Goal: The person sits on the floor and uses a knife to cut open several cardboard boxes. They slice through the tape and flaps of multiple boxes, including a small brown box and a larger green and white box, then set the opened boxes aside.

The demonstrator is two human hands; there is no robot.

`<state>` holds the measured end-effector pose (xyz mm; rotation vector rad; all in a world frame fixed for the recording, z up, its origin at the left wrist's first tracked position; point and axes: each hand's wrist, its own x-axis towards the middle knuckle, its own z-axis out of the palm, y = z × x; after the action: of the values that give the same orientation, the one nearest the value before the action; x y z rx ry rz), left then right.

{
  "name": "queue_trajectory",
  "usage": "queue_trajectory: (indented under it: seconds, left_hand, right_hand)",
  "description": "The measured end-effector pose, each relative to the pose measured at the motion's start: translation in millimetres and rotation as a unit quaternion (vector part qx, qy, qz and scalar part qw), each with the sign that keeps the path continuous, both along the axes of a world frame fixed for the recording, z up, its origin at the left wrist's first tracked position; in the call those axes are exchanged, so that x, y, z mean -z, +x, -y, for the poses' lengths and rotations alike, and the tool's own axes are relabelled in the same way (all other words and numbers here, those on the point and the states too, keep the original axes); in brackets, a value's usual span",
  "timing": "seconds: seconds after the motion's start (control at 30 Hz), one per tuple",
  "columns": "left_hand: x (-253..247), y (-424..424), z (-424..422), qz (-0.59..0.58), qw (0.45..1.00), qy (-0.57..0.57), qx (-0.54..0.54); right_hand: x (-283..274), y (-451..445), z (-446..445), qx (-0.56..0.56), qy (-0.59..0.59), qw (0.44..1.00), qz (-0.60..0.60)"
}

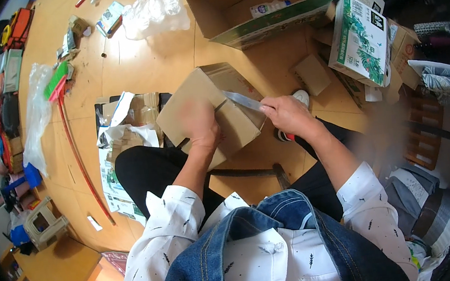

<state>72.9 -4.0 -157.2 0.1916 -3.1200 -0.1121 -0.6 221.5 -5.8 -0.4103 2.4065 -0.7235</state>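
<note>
A brown cardboard box (235,116) is tilted between my knees, with a seam running across its near faces. My left hand (200,126) lies on its left panel and steadies it; the fingers are blurred. On the other side, my right hand (288,114) pinches the end of a pale translucent strip (243,100), which looks like clear packing tape. The strip's far end meets the box near its upper edge. Part of the box's underside is hidden from view.
A large open carton (274,24) holding a white bottle (270,8) stands ahead. Printed cartons (359,42) are piled at right. Flattened cardboard (142,112) lies left, beyond it a red-handled broom (65,117) and plastic film (35,120). A dark stool bar (241,172) crosses below the box.
</note>
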Motion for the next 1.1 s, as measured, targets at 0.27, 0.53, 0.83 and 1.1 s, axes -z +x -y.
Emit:
queue_trajectory:
  seconds: [0.27, 0.53, 0.83, 1.1]
  left_hand:
    - [-14, 1, -7, 0.006, 1.000, -0.018, 0.015]
    - [-49, 4, -18, -0.010, 0.994, 0.105, 0.016]
    - [-49, 7, -19, 0.003, 0.995, 0.096, 0.013]
    - [-47, 9, -19, -0.005, 0.995, 0.102, 0.015]
  right_hand:
    - [1, -11, 2, -0.023, 0.021, 0.999, -0.016]
    - [0, -31, 8, -0.011, 0.049, 0.998, 0.045]
    - [0, -36, 8, -0.030, 0.047, 0.997, 0.054]
    - [4, -40, 3, -0.081, 0.045, 0.995, 0.030]
